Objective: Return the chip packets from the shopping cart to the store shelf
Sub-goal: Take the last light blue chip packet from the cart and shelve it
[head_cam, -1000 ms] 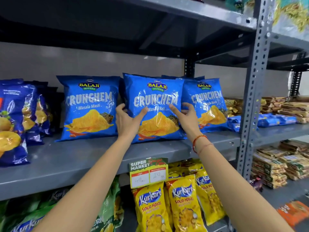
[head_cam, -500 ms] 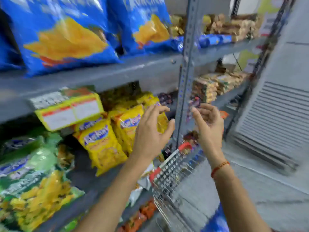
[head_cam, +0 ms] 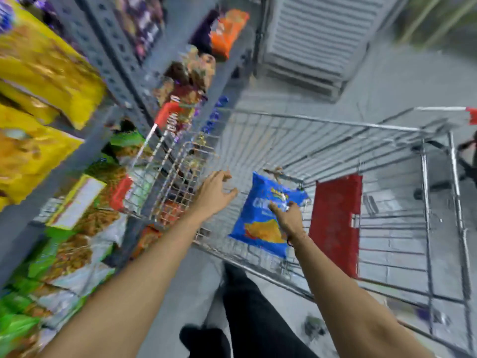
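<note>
Both hands reach with fingers spread and empty, the right hand point(head_cam: 286, 214) touching the blue chip packet point(head_cam: 260, 223) in the shopping cart point(head_cam: 335, 122), the left hand point(head_cam: 215, 195) just beside it; light, puffy, crushable, best pinched by its edges.

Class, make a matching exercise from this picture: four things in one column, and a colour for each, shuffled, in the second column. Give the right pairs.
Things:
1. chip packet in the shopping cart
2. child-seat flap of the cart
3. packets on the shelf, upper left
4. trouser leg below the arms

Colours:
A. black
B. yellow
C. blue
D. red

Pairs: 1-C, 2-D, 3-B, 4-A
</note>
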Demonstrator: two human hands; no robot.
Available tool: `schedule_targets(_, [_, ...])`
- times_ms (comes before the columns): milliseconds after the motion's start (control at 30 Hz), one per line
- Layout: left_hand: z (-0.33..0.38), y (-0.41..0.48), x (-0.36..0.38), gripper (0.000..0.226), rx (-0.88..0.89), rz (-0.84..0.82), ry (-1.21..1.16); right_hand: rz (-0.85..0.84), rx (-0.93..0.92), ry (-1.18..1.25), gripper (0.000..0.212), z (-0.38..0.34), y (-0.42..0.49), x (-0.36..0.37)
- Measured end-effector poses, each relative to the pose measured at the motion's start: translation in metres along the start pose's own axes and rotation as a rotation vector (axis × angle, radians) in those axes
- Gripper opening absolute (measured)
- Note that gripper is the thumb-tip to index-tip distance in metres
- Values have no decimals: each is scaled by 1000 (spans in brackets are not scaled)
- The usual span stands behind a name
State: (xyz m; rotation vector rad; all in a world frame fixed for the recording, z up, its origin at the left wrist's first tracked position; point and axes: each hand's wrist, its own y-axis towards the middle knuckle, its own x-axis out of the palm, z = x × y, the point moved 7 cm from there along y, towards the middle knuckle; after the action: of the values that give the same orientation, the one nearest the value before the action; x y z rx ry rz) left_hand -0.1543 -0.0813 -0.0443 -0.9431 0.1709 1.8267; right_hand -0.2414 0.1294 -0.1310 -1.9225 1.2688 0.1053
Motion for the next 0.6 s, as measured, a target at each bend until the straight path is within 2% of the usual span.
schedule_targets(133, [-39, 34, 88, 56, -199, -265, 45, -51, 277, 9, 72, 74, 28, 0])
schedule_targets(200, [-59, 45, 120, 69, -285, -330, 56, -69, 350, 14, 82, 97, 45, 6])
schedule_targets(233, [-68, 50, 135, 76, -316, -350, 39, -73, 368, 22, 80, 105, 52, 9])
schedule_targets(333, [-89, 60, 170, 86, -387, -376, -27, -51, 383, 58, 70, 122, 69, 18])
schedule_targets(433, [-103, 65, 197, 92, -462, -379, -149, 47, 354, 2, 78, 130, 78, 21])
schedule_targets(533, [-112, 67, 214, 87, -520, -396, -279, 121, 260, -104, 78, 127, 79, 26])
schedule_targets(600, [-114, 69, 217, 87, -531, -395, -271, 152, 204, -119, 74, 125, 79, 27])
